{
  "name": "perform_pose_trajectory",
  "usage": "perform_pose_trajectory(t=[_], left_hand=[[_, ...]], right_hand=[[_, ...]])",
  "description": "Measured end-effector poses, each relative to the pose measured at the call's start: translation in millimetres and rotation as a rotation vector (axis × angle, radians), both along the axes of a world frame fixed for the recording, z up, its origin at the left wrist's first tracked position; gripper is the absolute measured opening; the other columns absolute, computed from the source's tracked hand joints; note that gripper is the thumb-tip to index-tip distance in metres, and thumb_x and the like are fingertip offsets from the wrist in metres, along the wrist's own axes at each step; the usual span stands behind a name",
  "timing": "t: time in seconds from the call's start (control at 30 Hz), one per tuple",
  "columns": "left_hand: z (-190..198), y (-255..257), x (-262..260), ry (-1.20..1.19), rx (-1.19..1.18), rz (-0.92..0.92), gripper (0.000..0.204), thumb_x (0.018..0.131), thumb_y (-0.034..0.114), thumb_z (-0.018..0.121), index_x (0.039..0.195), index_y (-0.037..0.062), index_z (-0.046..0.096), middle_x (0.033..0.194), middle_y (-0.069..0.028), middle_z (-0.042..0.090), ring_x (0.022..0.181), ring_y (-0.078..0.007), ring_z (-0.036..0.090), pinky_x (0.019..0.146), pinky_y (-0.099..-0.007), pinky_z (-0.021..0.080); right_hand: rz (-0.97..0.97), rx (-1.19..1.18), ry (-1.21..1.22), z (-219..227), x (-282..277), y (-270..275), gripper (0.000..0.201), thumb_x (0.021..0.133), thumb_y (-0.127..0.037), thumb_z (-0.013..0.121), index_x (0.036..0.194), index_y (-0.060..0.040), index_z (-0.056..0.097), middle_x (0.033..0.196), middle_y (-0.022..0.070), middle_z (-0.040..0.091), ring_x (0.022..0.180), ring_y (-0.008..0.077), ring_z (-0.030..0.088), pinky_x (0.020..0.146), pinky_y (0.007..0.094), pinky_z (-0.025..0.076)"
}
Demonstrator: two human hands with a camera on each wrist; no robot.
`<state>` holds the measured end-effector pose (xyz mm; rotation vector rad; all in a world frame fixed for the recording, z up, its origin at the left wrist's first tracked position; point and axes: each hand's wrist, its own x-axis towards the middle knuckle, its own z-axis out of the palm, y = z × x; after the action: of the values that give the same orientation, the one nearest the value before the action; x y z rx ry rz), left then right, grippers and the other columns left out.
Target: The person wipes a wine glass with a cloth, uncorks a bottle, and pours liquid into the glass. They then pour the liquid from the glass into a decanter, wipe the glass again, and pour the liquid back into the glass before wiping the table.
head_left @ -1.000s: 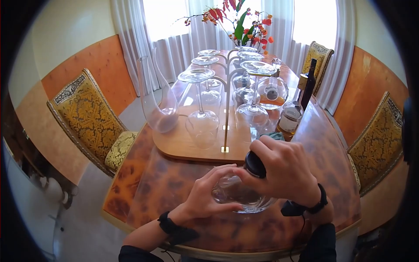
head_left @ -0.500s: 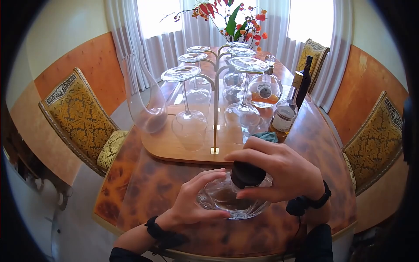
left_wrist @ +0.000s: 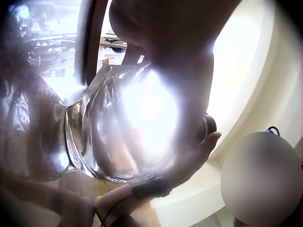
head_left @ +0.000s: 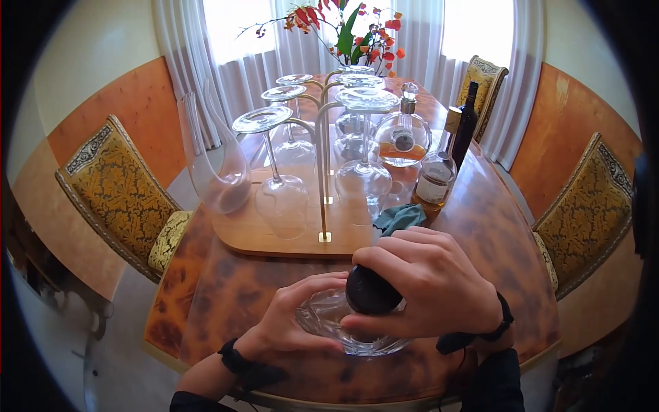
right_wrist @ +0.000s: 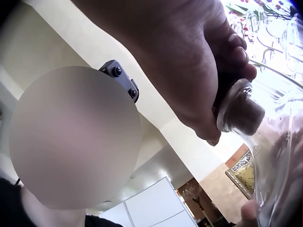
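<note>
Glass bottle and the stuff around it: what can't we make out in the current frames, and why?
- Head: the glass bottle's upper right part, behind the black stopper and right hand.
- Left wrist: part of its side, washed out by white glare.
- Right wrist: the rest of its body, cut off by the right edge.
- Head: print on the label, too small to read.
</note>
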<state>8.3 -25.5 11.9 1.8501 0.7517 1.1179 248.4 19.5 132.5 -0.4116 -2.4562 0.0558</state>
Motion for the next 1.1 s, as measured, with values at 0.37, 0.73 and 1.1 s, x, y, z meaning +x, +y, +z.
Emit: perform_pose_trajectory(t=[0.37, 0.73, 1.1], left_hand=[[-0.5, -0.4, 1.2, 0.023, 0.063, 0.043, 0.086, 0.068, 0.032, 0.094, 0.139, 0.0024, 0.055, 0.14, -0.0197, 0.057, 0.129, -0.0313, 0.058, 0.108, -0.0416, 0.046], [5.9, -3.8, 3.1, 0.143, 0.224, 0.105, 0.086, 0.069, 0.032, 0.094, 0.14, 0.0039, 0.053, 0.14, -0.0204, 0.056, 0.129, -0.0333, 0.058, 0.108, -0.042, 0.047], [8.4, -5.3, 3.0, 0.147, 0.205, 0.039, 0.086, 0.067, 0.033, 0.095, 0.138, 0.0046, 0.055, 0.14, -0.019, 0.058, 0.131, -0.0327, 0.057, 0.11, -0.042, 0.045]], right_hand=[[0.25, -0.131, -0.031, 3.3, 8.0, 22.3, 0.058, 0.073, -0.041, 0.088, 0.111, -0.0032, 0.065, 0.083, 0.0093, 0.062, 0.074, 0.029, 0.064, 0.066, 0.037, 0.05], [-0.107, 0.006, -0.002, -1.0, -4.5, 1.7, 0.052, 0.07, -0.05, 0.087, 0.087, -0.0059, 0.064, 0.071, 0.0077, 0.062, 0.064, 0.0277, 0.065, 0.06, 0.0367, 0.051], [0.318, -0.157, -0.1, 13.1, 6.5, 21.9, 0.046, 0.077, -0.038, 0.084, 0.098, -0.0043, 0.061, 0.083, 0.0099, 0.06, 0.076, 0.0294, 0.061, 0.067, 0.0389, 0.049]])
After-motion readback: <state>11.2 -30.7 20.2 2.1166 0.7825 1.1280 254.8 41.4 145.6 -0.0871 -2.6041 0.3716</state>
